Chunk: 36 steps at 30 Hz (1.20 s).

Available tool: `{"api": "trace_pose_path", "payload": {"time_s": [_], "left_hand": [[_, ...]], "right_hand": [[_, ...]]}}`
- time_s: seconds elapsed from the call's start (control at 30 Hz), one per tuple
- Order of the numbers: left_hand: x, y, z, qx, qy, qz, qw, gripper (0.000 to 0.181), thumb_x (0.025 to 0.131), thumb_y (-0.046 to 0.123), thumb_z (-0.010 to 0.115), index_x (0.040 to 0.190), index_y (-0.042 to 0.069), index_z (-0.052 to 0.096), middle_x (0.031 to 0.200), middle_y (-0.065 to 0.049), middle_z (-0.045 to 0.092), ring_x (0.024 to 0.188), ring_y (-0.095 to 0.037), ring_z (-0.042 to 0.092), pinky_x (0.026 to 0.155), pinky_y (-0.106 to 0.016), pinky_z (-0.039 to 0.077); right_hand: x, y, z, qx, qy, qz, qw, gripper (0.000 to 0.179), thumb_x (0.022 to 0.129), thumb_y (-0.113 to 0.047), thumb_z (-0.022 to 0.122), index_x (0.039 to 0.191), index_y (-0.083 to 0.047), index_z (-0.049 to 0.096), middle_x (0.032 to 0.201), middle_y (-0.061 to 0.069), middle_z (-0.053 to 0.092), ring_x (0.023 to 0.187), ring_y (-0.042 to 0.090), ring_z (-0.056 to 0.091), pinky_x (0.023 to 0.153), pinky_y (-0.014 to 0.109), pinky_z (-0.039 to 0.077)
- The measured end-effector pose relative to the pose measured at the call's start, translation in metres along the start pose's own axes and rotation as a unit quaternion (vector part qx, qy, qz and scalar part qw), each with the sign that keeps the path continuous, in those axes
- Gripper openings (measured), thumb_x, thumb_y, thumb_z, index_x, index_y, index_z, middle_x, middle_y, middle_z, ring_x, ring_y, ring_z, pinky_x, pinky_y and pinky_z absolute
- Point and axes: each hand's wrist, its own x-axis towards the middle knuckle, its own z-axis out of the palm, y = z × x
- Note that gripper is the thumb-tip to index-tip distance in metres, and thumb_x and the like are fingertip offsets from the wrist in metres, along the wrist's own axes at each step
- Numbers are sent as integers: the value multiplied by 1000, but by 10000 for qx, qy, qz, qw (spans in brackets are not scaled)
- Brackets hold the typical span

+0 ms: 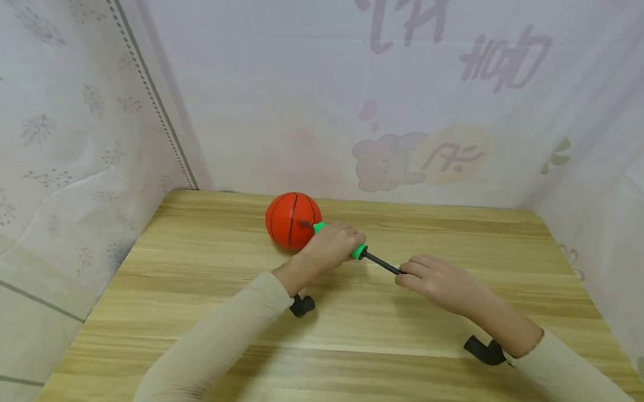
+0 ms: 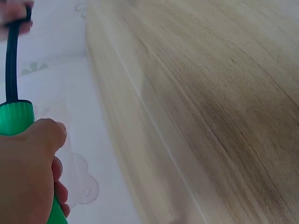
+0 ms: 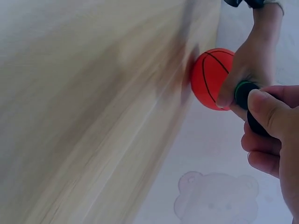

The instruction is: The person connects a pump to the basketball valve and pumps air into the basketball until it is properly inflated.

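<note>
A hand pump with a green barrel (image 1: 358, 252) and a black rod (image 1: 381, 262) slants across the space between my hands. My left hand (image 1: 331, 245) grips the barrel, its fingers wrapped round the green plastic in the left wrist view. The rod stands drawn out of the barrel. At its far end, my right hand (image 1: 442, 282) holds the black handle (image 3: 256, 122), thumb on top and fingers curled underneath. The pump's green tip points at a red ball (image 1: 286, 221) with black basketball lines, close beside a small dark spot on it.
Underneath is a wood-grain table (image 1: 242, 346). Printed curtains (image 1: 276, 108) hang behind it and at both sides. Black curved wrist pieces (image 1: 302, 306) stick out below the wrists. The ball sits near the table's back edge.
</note>
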Motion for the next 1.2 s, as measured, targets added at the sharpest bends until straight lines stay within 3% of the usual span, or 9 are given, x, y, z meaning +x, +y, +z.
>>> {"api": "trace_pose_path", "payload": {"time_s": [0.07,0.17,0.27,0.4,0.53,0.63,0.73,0.83,1.2], "left_hand": [[-1,0,-1,29,-1,-35,10000,18,89,23,80,93,14,66,84,5,67,80,-11,61,83,-24,50],[-2,0,-2,3,13,-13,10000,19,90,25,80,92,14,65,81,5,65,78,-11,60,83,-24,50],[-1,2,-2,-33,32,48,10000,19,90,27,79,91,14,65,78,5,62,75,-11,58,80,-25,48],[0,4,-1,-14,-2,88,10000,19,91,27,78,90,14,65,75,6,58,72,-11,54,74,-23,44],[1,4,0,-95,2,133,9999,20,91,26,79,86,14,63,72,6,54,69,-10,49,69,-21,41],[0,3,0,-196,47,102,9997,22,90,27,79,85,15,62,72,6,54,69,-9,49,67,-20,41],[-2,1,0,-190,59,91,9998,22,88,29,80,88,15,63,76,7,57,72,-9,52,69,-20,44],[-2,0,1,-174,55,130,9997,22,87,28,81,90,15,64,79,6,60,74,-9,55,71,-21,46],[-2,-6,-1,-197,73,67,9998,17,88,16,81,89,14,65,79,5,64,73,-9,57,74,-22,48]], "right_hand": [[9,4,7,0,-38,-13,10000,7,96,1,65,98,-5,67,95,4,66,82,17,62,71,26,55],[21,9,16,-79,-85,-7,9999,21,81,4,78,97,-5,67,94,3,66,81,17,62,70,25,54],[30,12,23,-130,-173,63,9997,22,80,3,79,97,-6,67,94,3,66,82,16,61,70,25,53],[35,13,29,-102,-237,167,9995,18,83,2,78,96,-7,69,94,3,67,84,15,62,73,25,53],[31,12,29,-126,-46,106,9999,16,83,1,76,96,-7,70,94,3,68,83,16,63,72,25,54],[24,8,25,-80,205,38,9998,7,94,-1,66,95,-6,69,93,3,68,82,16,63,71,25,54],[14,2,17,23,366,22,9993,27,108,-7,45,95,-6,69,92,3,67,80,17,62,70,26,54],[4,-4,6,60,376,69,9993,44,113,-15,30,95,-6,69,91,2,67,79,15,61,68,26,54],[-19,-12,-11,-47,397,173,9991,43,113,-16,32,93,-8,69,91,1,67,79,14,62,68,27,55]]}}
